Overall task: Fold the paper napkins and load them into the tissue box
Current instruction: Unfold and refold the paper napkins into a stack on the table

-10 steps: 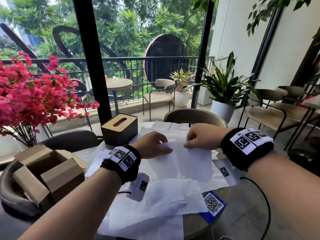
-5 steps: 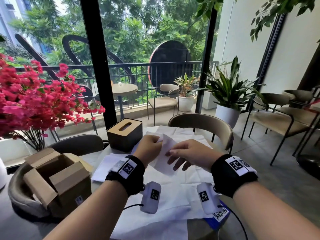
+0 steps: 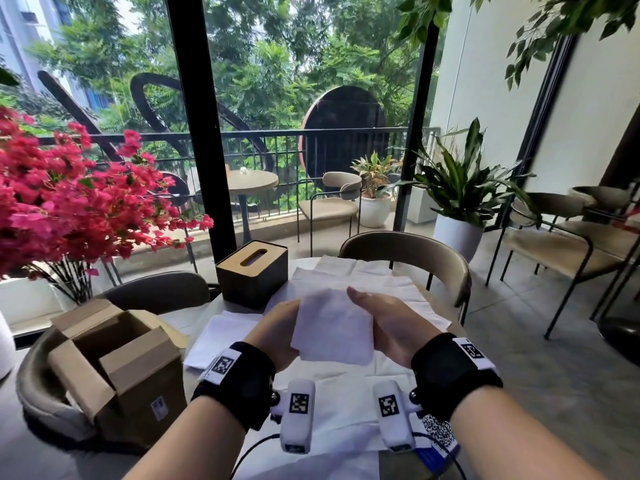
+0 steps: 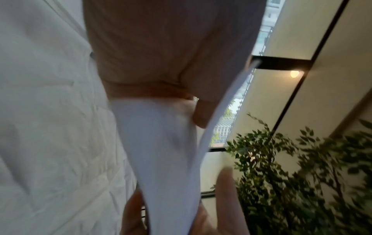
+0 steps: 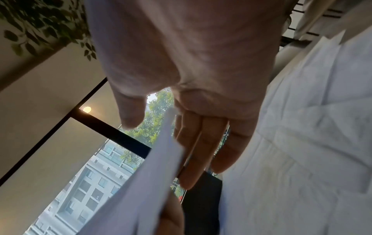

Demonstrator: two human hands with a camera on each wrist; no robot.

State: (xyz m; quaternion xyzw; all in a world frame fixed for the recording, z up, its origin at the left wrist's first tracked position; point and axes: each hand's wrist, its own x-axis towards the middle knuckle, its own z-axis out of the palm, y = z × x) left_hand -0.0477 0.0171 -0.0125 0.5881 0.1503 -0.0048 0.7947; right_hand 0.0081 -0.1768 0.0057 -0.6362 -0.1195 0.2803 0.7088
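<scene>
both hands are up over the table with a folded napkin (image 3: 333, 326) between them. from the head view the left hand (image 3: 277, 332) sits behind the napkin's left edge and grips it, most of its fingers hidden by the paper, while the right hand (image 3: 388, 325) lies flat-fingered along the right edge, palm turned inward, fingers straight and together. under them, loose unfolded napkins (image 3: 353, 403) cover the table top (image 3: 512, 410). the tissue box (image 3: 252, 273), dark with a wooden slotted lid, stands farther back on the left, apart from the hands. an open cardboard box (image 3: 117, 362) rests on the chair at the left, under red flowers (image 3: 69, 206).

left wrist view: the left hand (image 4: 157, 52) has its thumb (image 4: 203, 112) pressed on the folded napkin (image 4: 161, 151), pinching the sheet; the other hand's fingertips (image 4: 227, 190) show blurred at the bottom. spread napkins (image 4: 50, 127) fill the left side.

right wrist view: the right hand (image 5: 191, 71) is spread, fingers (image 5: 203, 147) straight and close together, thumb apart, beside the folded napkin (image 5: 141, 182) edge; whether they touch it i cannot tell.
</scene>
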